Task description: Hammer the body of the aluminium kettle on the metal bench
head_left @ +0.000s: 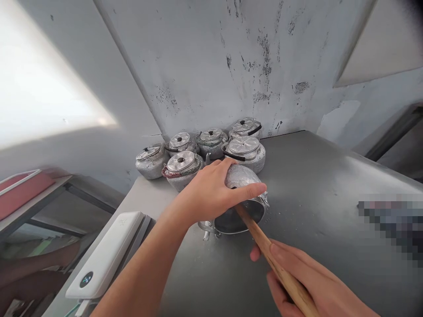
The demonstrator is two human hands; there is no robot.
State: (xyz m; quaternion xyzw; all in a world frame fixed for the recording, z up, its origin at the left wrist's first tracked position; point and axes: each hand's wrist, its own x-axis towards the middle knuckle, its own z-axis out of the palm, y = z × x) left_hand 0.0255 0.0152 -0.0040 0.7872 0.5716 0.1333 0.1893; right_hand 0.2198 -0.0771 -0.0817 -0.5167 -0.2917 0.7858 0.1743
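Note:
My left hand (214, 189) is clasped over a small aluminium kettle (243, 200) that lies tipped on its side on the grey metal tabletop (313, 176), its open mouth turned toward me. My right hand (304, 277) grips a wooden stick (264, 242) whose far end reaches into the kettle's opening. The kettle has no lid on it. Its spout and lower rim touch the table near my left wrist.
Several lidded aluminium kettles (180, 165) stand clustered at the table's back left corner against the stained white wall. A white power bank (105, 255) rests on a ledge at the left. A pixelated patch (393, 224) covers the right edge.

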